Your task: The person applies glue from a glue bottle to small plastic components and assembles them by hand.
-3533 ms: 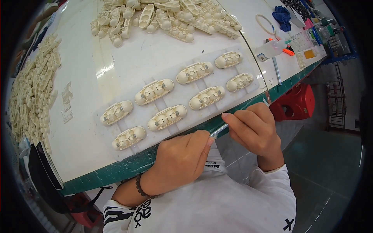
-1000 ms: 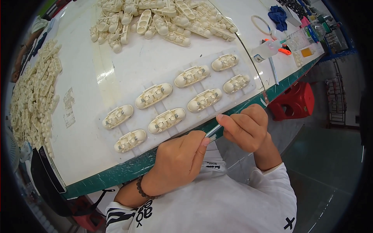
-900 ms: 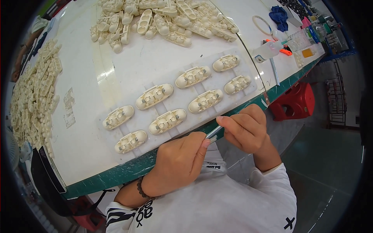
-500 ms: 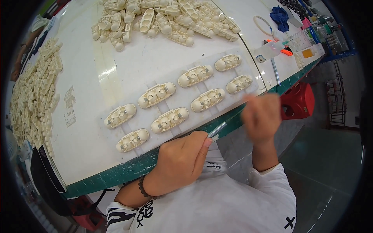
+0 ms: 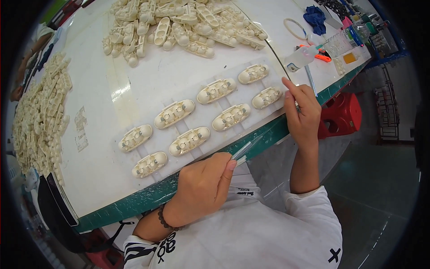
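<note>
My left hand [image 5: 201, 183] pinches the slim, silvery, ridged, metal-looking rod [image 5: 242, 150] by its lower end, over the green table edge [image 5: 272, 131]; my right hand's [image 5: 305, 110] thumb and forefinger stand apart. Probably light, stiff, slippery (ridges should help); grip mid-shaft.

A white tabletop [image 5: 101, 94] with a green front edge [image 5: 127, 201] stretches across the view. Near that edge lies a pale flat board [image 5: 160, 139], bearing eight oblong cream parts [image 5: 189, 140] (two rows of four, set slantwise). Beyond it sits a loose heap of similar pieces [image 5: 179, 28], and a second pile [image 5: 40, 112] spreads along the left. On the right rest a blue cloth [image 5: 315, 20], a pale ring [image 5: 286, 26], a clear bottle [image 5: 300, 58] and a slim metal rod [image 5: 311, 81].
</note>
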Tool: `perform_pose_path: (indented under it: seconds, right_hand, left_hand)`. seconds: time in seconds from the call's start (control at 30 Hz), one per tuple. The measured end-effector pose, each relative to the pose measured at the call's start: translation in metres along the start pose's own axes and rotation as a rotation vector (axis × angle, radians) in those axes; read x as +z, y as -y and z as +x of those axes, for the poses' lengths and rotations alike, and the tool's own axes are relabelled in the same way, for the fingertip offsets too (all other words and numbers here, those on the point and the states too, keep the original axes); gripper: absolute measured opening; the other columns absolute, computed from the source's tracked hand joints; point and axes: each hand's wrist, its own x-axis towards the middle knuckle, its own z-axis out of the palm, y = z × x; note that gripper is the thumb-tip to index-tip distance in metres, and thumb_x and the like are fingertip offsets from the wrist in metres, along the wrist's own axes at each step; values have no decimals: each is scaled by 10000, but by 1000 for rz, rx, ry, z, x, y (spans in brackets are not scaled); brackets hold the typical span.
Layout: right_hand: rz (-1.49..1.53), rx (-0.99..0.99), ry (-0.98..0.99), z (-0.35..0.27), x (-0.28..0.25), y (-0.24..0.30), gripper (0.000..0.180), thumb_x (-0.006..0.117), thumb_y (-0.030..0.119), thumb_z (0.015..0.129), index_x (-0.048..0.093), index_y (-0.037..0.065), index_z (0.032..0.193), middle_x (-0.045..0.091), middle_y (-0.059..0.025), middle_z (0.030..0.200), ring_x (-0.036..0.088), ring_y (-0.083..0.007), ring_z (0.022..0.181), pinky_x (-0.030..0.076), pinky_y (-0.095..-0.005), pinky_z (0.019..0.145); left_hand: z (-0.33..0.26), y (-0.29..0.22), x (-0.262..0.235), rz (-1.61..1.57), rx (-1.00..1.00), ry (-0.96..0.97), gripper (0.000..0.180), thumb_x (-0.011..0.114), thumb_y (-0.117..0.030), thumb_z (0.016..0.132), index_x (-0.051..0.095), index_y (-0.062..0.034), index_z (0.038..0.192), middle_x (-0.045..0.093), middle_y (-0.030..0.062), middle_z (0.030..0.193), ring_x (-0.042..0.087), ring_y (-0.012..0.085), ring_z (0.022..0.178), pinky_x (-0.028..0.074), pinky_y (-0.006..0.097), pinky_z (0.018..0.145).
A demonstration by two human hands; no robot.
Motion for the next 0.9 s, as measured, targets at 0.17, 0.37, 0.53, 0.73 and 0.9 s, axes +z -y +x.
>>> perform_pose_path:
  seconds: [0.17,0.37,0.53,0.73,0.9]
  right_hand:
    - [203,41,-10,-30,-11,28,300,628,-28,821,651,-29,1120,622,-124,844,577,-201,762,454,-319,652]
    - [706,-32,206,-50,3,56,280,724,35,788,675,-44,1052,675,-97,851,604,-180,702,471,-299,616]
    - [770,115,-44,-55,-24,19,173,720,1,799,692,-39,965,688,-109,797,639,-151,685,502,-249,617]
    - [461,469,-632,-58,-21,-46,139,695,7,825,697,-27,960,697,-105,807,657,-122,699,512,-230,638]
    - [165,400,-445,-40,-7,-31,130,720,57,802,690,1,915,700,-93,831,663,-154,696,517,-261,629]
  left_hand:
    - [1,-2,0,1,4,21,69,574,-65,911,577,4,904,556,123,647,564,275,511,436,369,462]
    - [-2,0,5,149,171,67,119,634,-81,865,591,8,931,586,116,675,584,261,530,455,357,473]
    - [-6,-7,7,96,-13,-54,165,668,-75,837,616,13,966,607,98,680,597,227,546,457,322,482]
    - [-6,-6,10,187,99,-29,158,669,-70,834,625,1,968,588,83,651,575,219,528,442,323,476]
    - [-7,-5,11,236,141,-56,145,669,-75,830,628,-3,949,582,79,643,570,217,523,436,324,472]
